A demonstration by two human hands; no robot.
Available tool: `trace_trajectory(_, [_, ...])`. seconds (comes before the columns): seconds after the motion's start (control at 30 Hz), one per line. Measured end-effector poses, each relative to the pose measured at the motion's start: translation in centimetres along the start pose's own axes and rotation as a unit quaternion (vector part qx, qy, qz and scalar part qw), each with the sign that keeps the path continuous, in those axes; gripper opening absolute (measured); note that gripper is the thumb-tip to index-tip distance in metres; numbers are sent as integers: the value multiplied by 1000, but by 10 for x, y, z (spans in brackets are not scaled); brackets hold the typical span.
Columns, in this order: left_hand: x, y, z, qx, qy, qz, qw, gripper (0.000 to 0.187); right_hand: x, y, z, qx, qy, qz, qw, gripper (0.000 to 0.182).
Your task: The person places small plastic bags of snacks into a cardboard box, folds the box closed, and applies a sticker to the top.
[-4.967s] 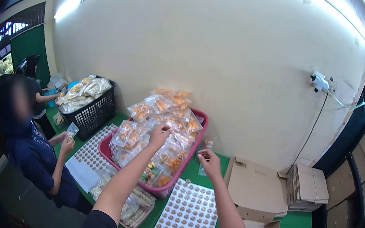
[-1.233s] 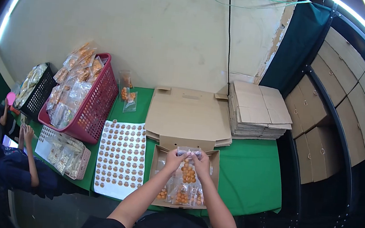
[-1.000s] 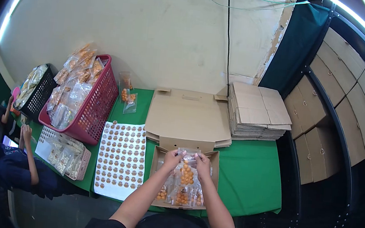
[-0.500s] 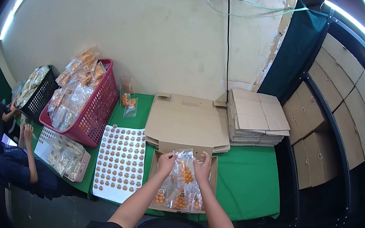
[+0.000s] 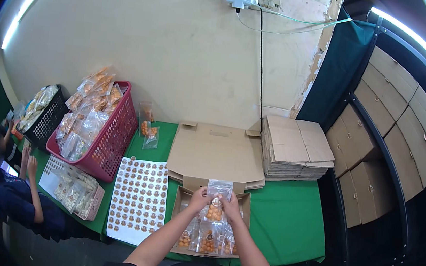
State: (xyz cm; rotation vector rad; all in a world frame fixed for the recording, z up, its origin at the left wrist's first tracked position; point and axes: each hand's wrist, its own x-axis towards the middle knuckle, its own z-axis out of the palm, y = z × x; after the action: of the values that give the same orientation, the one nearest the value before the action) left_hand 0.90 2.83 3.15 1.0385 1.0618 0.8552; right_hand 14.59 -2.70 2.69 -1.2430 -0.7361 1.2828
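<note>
Head view. Left hand and right hand meet over an open cardboard box on the green counter; both close their grip on 1 clear packet of orange snacks, held upright above the box, left hand at its left edge and right hand at its right. More packets lie inside the box. A sticker sheet lies just left of it; a red basket stands farther left.

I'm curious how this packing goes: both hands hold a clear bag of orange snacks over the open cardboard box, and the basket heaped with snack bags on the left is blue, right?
Not quite. The head view shows the basket heaped with snack bags is red, not blue. The rest holds: the left hand and right hand hold the clear bag over the open cardboard box.
</note>
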Motion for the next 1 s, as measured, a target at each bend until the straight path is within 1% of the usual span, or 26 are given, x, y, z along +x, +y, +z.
trace_trajectory(0.03, [-2, -3, 0, 58, -14, 27, 998, 42, 1, 8, 0, -51, 14, -60, 997, 42])
trace_trajectory(0.07, [-2, -5, 4, 51, 62, 52, 995, 33, 4, 14, 0, -102, 28, -120, 987, 46])
trace_trajectory(0.1, [0, -9, 3, 52, 63, 54, 995, 33, 3, 8, 3, -101, 27, -122, 987, 46])
trace_trajectory(0.17, [2, -18, 2, 77, 99, 115, 985, 25, -8, 0, 7, -104, 6, -67, 992, 53])
trace_trajectory(0.2, [-2, -21, 4, 77, 100, 114, 985, 25, -5, 5, 7, -38, -2, -77, 996, 56])
trace_trajectory(0.23, [-5, -21, 7, 122, 115, 133, 977, 25, -4, 8, 5, -38, -3, -78, 996, 56])
trace_trajectory(0.27, [-6, -20, 9, 166, 130, 151, 966, 25, -1, 10, 4, -61, 16, -58, 996, 55])
trace_trajectory(0.3, [-10, -17, 9, 166, 131, 150, 966, 25, -4, 11, 4, -83, 36, -34, 995, 54])
trace_trajectory(0.33, [-13, -13, 10, 213, 142, 158, 954, 26, -3, 11, 5, -83, 36, -33, 995, 54])
trace_trajectory(0.37, [-15, -9, 10, 259, 152, 164, 940, 28, -1, 11, 5, -86, 16, -49, 995, 52])
trace_trajectory(0.4, [-16, -6, 10, 235, 163, 176, 942, 25, -4, 13, 4, -89, -3, -60, 994, 50])
trace_trajectory(0.43, [-16, -9, 8, 234, 163, 168, 943, 25, -8, 8, 2, -90, -3, -53, 995, 50])
trace_trajectory(0.5, [-13, -5, 2, 225, 138, 161, 951, 24, -9, -6, -2, 15, -69, 44, 997, 47])
trace_trajectory(0.53, [-19, 0, 7, 210, 141, 205, 946, 21, -10, -8, 1, 10, -50, 21, 998, 46])
trace_trajectory(0.57, [-20, -1, 10, 210, 142, 201, 946, 21, -9, -2, 2, 11, -50, 25, 998, 46])
trace_trajectory(0.6, [-18, -2, 12, 241, 124, 210, 939, 21, -6, -1, 5, -87, -13, -22, 996, 47])
trace_trajectory(0.63, [-17, -4, 12, 271, 105, 217, 932, 20, -5, 2, 7, -183, 24, -67, 980, 48])
trace_trajectory(0.67, [-15, -4, 10, 276, 105, 232, 927, 19, -5, 4, 8, -103, 3, -71, 992, 49])
trace_trajectory(0.7, [-17, -2, 8, 276, 106, 230, 927, 19, -5, 2, 6, -103, 2, -69, 992, 49])
trace_trajectory(0.77, [-21, 3, 0, 264, 85, 195, 941, 20, -5, -2, -1, -6, -108, 10, 994, 52])
trace_trajectory(0.8, [-35, 22, -1, 264, 85, 162, 947, 20, -7, -6, -4, -41, -136, 32, 989, 56])
trace_trajectory(0.83, [-34, 13, -9, 265, 85, 160, 947, 20, -7, 1, -8, -39, -136, 34, 989, 56])
trace_trajectory(0.9, [-29, -11, -33, 256, 67, 133, 955, 20, -3, 17, -14, -82, -234, -35, 968, 55])
trace_trajectory(0.93, [-34, -10, -42, 282, 78, 143, 945, 20, -4, 17, -17, -81, -236, -34, 968, 55])
trace_trajectory(0.97, [-36, -11, -52, 283, 80, 142, 945, 20, -4, 16, -21, -126, -204, 4, 971, 52])
trace_trajectory(1.0, [-41, -11, -61, 345, 101, 152, 921, 21, -5, 17, -25, -170, -171, 42, 970, 48])
